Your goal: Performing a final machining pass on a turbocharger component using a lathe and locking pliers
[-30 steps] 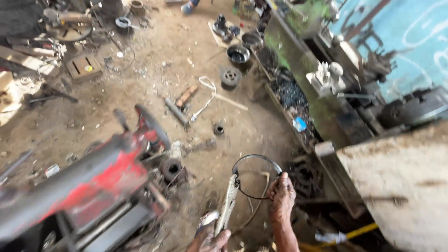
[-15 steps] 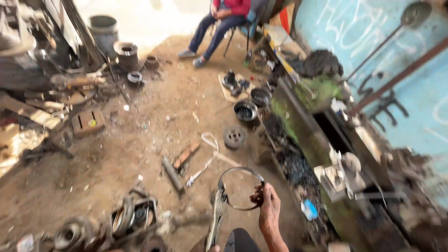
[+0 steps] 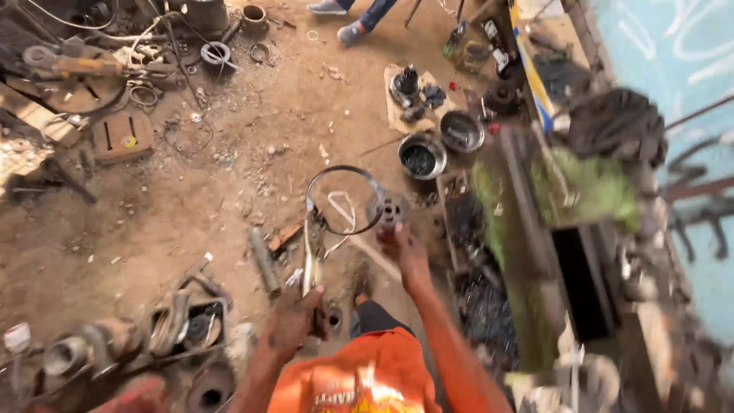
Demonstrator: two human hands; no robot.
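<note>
My left hand [image 3: 294,321] grips the handles of long metal pliers [image 3: 309,260] that point away from me. Their tips hold a thin metal ring [image 3: 342,172], a large open hoop raised in front of me. My right hand [image 3: 403,252] is closed on the ring's right side, near a small round metal part [image 3: 391,210] on the ground behind it. My orange shirt [image 3: 355,378] fills the bottom middle of the view. Both arms are dark with grease.
Dirt floor littered with metal parts: two round pans [image 3: 440,145], gears on a board [image 3: 413,92], a steel bar [image 3: 264,260], rings and wire [image 3: 214,53] at far left. A green workbench [image 3: 535,222] stands at right. Another person's feet [image 3: 348,23] show at the top.
The view has swung away from a red machine to the open floor. My hands with the ring and pliers have risen toward the middle of the view.
</note>
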